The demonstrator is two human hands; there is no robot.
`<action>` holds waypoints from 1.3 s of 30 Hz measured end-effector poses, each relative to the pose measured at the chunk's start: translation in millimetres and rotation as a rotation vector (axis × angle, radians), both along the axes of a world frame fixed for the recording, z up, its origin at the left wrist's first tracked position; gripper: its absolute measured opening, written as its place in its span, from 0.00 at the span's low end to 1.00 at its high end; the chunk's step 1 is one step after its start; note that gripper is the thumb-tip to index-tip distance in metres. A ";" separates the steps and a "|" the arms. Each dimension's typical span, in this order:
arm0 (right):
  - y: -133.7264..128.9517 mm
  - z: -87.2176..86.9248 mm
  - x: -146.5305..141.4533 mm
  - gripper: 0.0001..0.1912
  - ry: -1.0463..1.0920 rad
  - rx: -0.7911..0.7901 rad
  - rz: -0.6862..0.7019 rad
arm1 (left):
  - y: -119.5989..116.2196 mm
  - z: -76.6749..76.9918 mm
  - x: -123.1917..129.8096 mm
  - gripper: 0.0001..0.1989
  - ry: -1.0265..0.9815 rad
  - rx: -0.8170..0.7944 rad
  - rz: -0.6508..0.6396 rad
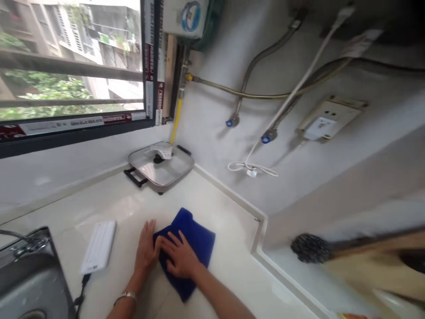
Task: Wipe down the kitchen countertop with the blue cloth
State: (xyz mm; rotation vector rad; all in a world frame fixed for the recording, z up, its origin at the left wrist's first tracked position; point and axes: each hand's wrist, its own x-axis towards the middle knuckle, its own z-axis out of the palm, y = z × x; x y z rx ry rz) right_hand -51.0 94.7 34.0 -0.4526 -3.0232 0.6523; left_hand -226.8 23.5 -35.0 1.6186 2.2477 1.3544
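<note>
A folded dark blue cloth (pixel 199 243) lies on the pale stone countertop (pixel 212 221). My right hand (pixel 179 257) rests flat on top of the cloth, fingers spread and pointing toward my left hand. My left hand (pixel 145 248), with a silver bracelet (pixel 126 297) at the wrist, lies palm down on the countertop beside the cloth's edge. Its thumb comes close to the cloth, or may touch it. A white ribbed rectangular device (pixel 98 247) with a black cable (pixel 83 290) lies to the left of my left hand.
A steel sink (pixel 29 283) sits at the lower left. A glass-lidded electric pan (pixel 161 164) stands against the wall. Above are a window (pixel 71 66), gas pipe (pixel 239 94), braided hoses and wall socket (pixel 330 118). A blurred dark brush (pixel 310 248) intrudes at right.
</note>
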 end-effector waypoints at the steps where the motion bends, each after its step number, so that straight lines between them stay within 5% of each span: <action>1: -6.8 1.2 15.0 0.34 -0.006 -0.007 0.011 | 1.2 0.2 -1.5 0.30 -0.001 -0.012 -0.013; 6: -46.2 3.3 102.7 0.34 -0.021 -0.042 -0.030 | 10.0 7.4 -4.7 0.29 0.047 -0.094 -0.065; 13: -116.0 7.7 229.9 0.35 -0.018 -0.141 -0.264 | 9.4 32.9 8.3 0.32 0.141 -0.244 -0.104; 18: -160.2 8.8 277.0 0.37 0.038 -0.099 -0.451 | 12.8 32.6 2.7 0.32 0.221 -0.344 -0.122; 20: -172.6 -3.8 289.2 0.34 0.107 0.013 -0.643 | 19.2 30.1 10.5 0.31 0.263 -0.334 -0.094; 23: -183.3 -40.0 311.4 0.29 0.234 0.202 -1.189 | 26.4 25.1 58.3 0.28 0.332 -0.217 -0.189; 26: -186.8 -82.8 335.6 0.28 0.321 0.354 -1.517 | 19.1 18.2 147.7 0.23 0.321 0.010 -0.551; 29: -188.8 -110.2 352.4 0.28 0.328 0.516 -1.439 | -3.2 14.5 239.1 0.23 0.405 0.098 -0.939; 31: -190.9 -115.4 360.0 0.28 0.257 0.565 -1.367 | -19.7 13.6 279.2 0.26 0.528 0.106 -1.086; 33: -192.9 -113.6 368.9 0.29 0.164 0.577 -1.336 | -33.5 11.2 298.9 0.28 0.626 0.106 -1.098; 39: -181.3 -96.5 413.1 0.29 -0.027 0.557 -1.356 | -57.6 -7.7 313.8 0.32 0.699 0.142 -0.870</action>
